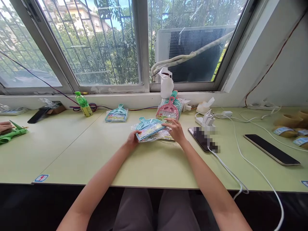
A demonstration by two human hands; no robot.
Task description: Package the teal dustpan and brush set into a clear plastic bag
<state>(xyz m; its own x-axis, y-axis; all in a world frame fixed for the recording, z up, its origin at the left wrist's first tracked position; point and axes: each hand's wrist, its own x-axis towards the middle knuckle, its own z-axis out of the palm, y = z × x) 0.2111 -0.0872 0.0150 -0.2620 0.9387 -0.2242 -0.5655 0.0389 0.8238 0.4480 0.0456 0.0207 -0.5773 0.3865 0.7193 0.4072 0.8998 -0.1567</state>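
Observation:
A blue mini dustpan-and-brush set (151,129) in clear plastic is held low over the table in front of me. My left hand (132,138) grips its left end, the thumb on top. My right hand (175,129) is at its right end, fingers bent over the plastic near a small green handle; whether they grip the set or another packet under it is hard to see. Just behind lies a pile of similar sets with a pink dustpan (169,109) on top. Another blue set (117,114) lies farther left.
A green-capped bottle (83,104) stands at the back left. A phone (202,139) with a white cable and a dark tablet-like slab (271,149) lie to the right. A power strip (205,120) sits behind. At far left, another person's hand (5,127) is by green plastic parts.

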